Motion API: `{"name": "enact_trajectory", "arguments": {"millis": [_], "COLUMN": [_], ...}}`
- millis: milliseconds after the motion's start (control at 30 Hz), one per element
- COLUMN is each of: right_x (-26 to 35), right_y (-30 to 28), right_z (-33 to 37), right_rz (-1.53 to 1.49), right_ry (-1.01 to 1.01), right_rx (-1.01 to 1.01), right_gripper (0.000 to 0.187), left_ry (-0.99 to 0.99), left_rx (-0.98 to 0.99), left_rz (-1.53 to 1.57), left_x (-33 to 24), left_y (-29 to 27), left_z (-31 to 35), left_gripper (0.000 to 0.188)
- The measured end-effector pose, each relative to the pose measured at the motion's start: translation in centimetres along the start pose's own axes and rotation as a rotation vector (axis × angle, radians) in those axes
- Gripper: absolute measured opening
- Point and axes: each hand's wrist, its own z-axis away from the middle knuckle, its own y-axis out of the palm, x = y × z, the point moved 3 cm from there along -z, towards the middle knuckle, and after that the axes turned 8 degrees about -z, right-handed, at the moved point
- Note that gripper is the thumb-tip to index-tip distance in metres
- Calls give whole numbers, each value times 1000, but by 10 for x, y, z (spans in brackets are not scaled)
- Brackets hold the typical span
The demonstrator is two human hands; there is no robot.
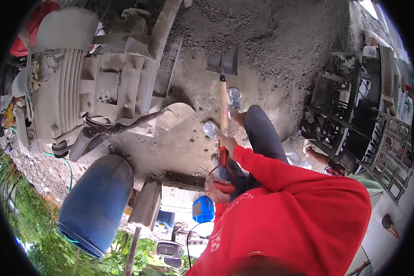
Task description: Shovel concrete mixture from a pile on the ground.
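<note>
A shovel with a wooden shaft and a red handle runs away from my body. Its grey metal blade lies flat on the dusty ground at the edge of a heap of grey, gravelly material. My right hand is closed round the lower part of the shaft, just above the red handle section. Nearer my body, my left hand is wrapped on the red grip at the shovel's end. My feet stand beside the shaft, one on each side.
To the left stands a dust-covered machine with a ribbed motor; a metal arm juts from it. A blue barrel is near left. Black plastic crates pile up at right, near another person's limb. Someone in red is far left.
</note>
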Motion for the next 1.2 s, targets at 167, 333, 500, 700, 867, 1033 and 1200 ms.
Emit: {"name": "enact_trajectory", "arguments": {"millis": [167,333,500,700,867,1033,1200], "right_x": [-7,196,234,216,312,467,444], "right_y": [10,48,47,48,65,123,86], "right_z": [29,-113,-152,-201,-343,-457,-430], "right_rz": [55,172,182,514,519,409,256], "right_ry": [66,-300,-234,225,-43,-121,-177], "right_rx": [22,-33,-22,104,71,-130,-13], "right_gripper": [22,30,30,52,54,34,9], "left_ry": [48,184,171,-91,-175,132,228], "left_rx": [-106,59,212,-166,-531,-740,-833], "left_rz": [52,3,-14,-146,-137,-3,-133], "left_x": [-3,-28,1,38,52,67,62], "left_y": [-17,200,231,173,161,213,219], "left_z": [6,-75,-133,-233,-274,-220,-140], "left_gripper": [41,40,43,65,70,57,57]}}
